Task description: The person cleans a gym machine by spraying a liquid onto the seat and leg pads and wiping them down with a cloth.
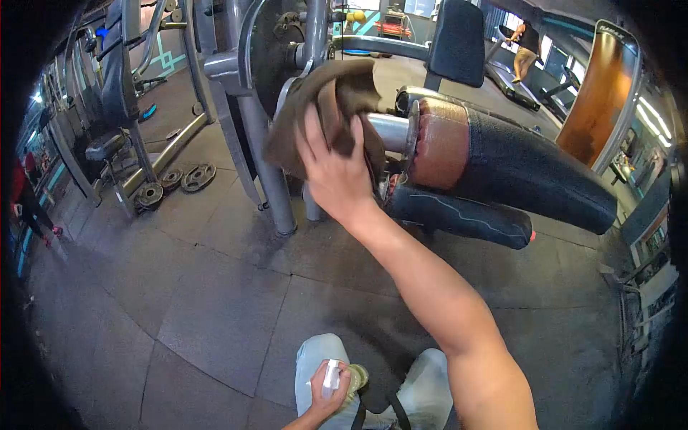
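Here a brown cloth is pressed against the gym machine's metal bar, up in the far middle of the scene, with the right hand spread flat over it and gripping its folds. Just right of the cloth sits the machine's worn black roller pad, a second pad below it. Near the bottom edge, the left hand is curled round a small spray bottle. Weight plates lie on the floor far left
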Available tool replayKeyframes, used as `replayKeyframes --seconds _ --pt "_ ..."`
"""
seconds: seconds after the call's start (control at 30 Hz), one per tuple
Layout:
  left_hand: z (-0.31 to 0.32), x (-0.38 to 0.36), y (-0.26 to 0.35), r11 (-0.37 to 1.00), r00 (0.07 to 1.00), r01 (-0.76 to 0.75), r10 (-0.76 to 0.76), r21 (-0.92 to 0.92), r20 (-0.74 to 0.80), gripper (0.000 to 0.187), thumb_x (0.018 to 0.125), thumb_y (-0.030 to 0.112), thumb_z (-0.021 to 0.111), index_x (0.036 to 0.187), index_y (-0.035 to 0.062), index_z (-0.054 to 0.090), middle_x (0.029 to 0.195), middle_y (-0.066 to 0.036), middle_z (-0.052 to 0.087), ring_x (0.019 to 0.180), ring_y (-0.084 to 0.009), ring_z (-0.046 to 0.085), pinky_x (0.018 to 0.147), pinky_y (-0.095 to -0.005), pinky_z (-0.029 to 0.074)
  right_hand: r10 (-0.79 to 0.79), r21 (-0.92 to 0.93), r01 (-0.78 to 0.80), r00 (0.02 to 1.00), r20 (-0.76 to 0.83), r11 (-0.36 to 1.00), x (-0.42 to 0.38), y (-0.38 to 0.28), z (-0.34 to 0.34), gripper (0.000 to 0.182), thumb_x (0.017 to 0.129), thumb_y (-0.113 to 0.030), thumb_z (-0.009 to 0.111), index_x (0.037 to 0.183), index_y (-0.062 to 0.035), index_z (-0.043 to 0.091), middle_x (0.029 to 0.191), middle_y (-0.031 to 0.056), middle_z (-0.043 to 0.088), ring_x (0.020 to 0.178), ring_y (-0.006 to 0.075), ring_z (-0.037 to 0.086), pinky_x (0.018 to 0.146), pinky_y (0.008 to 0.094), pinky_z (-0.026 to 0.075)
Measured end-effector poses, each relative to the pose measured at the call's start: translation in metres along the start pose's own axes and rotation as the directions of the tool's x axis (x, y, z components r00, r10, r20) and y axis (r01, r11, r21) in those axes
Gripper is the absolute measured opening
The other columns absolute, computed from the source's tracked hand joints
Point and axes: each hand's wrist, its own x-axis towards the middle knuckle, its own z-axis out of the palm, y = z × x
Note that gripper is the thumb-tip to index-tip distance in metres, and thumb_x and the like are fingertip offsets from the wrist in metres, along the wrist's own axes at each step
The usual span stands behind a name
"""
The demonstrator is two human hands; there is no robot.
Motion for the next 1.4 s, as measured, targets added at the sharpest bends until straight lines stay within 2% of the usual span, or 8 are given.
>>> replayKeyframes --seconds 0.1,0.37,0.47,0.57,0.77,0.87,1.07,1.4 --pt "0.003 -0.001 0.010 1.000 1.000 0.005 -0.005 -0.005 -0.007 0.011 0.089 0.009 0.067 0.094 0.0006 0.063 0.085 -0.009 0.063 0.075 -0.0169 0.061 0.068 -0.0304 0.049 -0.201 -0.072 0.208 0.975 0.092 0.976 -0.043 0.012 0.012 0.069 0.085 -0.032 0.059 0.150 -0.0135 0.042 0.158 0.0126 0.030 0.141 0.0241 0.038 0.114 0.0641 0.018" --pt "0.013 -0.009 0.001 0.981 0.988 0.148 -0.142 -0.126 0.054 0.011 0.087 0.007 0.067 0.095 0.0000 0.062 0.090 -0.009 0.064 0.083 -0.0161 0.062 0.076 -0.0312 0.051 0.356 0.373 -0.309 0.932 -0.062 0.875 0.051 -0.022 -0.006 0.073 0.097 -0.050 0.045 0.144 0.0053 0.041 0.120 0.0300 0.062 0.123 0.0417 0.053 0.110 0.0652 0.025" --pt "0.009 -0.009 0.006 0.977 0.983 0.174 -0.165 -0.123 0.075 0.011 0.087 0.007 0.067 0.095 0.0003 0.062 0.090 -0.009 0.064 0.083 -0.0165 0.063 0.076 -0.0316 0.051 0.374 0.422 -0.678 0.706 0.601 0.602 0.115 0.009 -0.040 0.068 0.101 -0.049 0.033 0.131 0.0086 0.055 0.122 0.0324 0.061 0.123 0.0423 0.055 0.110 0.0565 0.032" --pt "0.009 -0.007 0.002 0.988 0.991 0.108 -0.099 -0.108 0.089 0.010 0.087 0.007 0.068 0.094 0.0005 0.063 0.090 -0.010 0.063 0.083 -0.0169 0.063 0.075 -0.0317 0.050 0.391 0.346 -0.787 0.571 0.722 0.511 0.148 0.036 0.006 0.076 0.103 -0.052 0.020 0.128 0.0070 0.059 0.135 0.0315 0.054 0.131 0.0416 0.050 0.111 0.0506 0.034" --pt "0.011 -0.003 -0.003 0.992 0.997 0.044 -0.037 -0.116 0.065 0.011 0.085 0.006 0.070 0.094 0.0001 0.064 0.086 -0.012 0.064 0.073 -0.0223 0.063 0.066 -0.0335 0.050 0.360 0.397 -0.767 0.604 0.711 0.503 0.145 0.042 0.043 0.076 0.102 -0.053 0.021 0.127 0.0071 0.061 0.134 0.0311 0.054 0.131 0.0454 0.048 0.112 0.0499 0.034" --pt "0.015 0.000 -0.008 0.997 0.998 -0.045 0.048 -0.070 0.046 0.011 0.085 0.005 0.070 0.093 -0.0001 0.064 0.086 -0.013 0.064 0.073 -0.0243 0.064 0.066 -0.0344 0.051 0.376 0.331 -0.564 0.789 0.486 0.756 0.111 0.027 -0.001 0.068 0.101 -0.052 0.034 0.110 0.0061 0.068 0.094 0.0279 0.070 0.095 0.0441 0.068 0.089 0.0494 0.052" --pt "0.020 -0.005 -0.015 0.996 0.996 -0.062 0.065 -0.060 0.058 0.011 0.086 0.009 0.068 0.093 0.0010 0.062 0.085 -0.011 0.063 0.078 -0.0215 0.064 0.070 -0.0343 0.051 0.009 0.174 -0.015 0.999 0.033 0.985 0.025 0.029 -0.022 0.069 0.089 -0.044 0.063 0.140 0.0003 0.048 0.127 0.0225 0.053 0.123 0.0373 0.050 0.087 0.0453 0.054" --pt "0.023 -0.006 -0.019 0.989 0.985 -0.080 0.098 -0.124 0.141 0.016 0.084 0.008 0.072 0.096 0.0007 0.066 0.090 -0.014 0.064 0.079 -0.0283 0.067 0.069 -0.0363 0.053 0.035 0.125 -0.257 0.541 0.840 0.958 0.109 0.116 -0.020 0.073 0.103 -0.051 0.027 0.114 0.0117 0.062 0.117 0.0343 0.062 0.117 0.0462 0.058 0.100 0.0510 0.045"
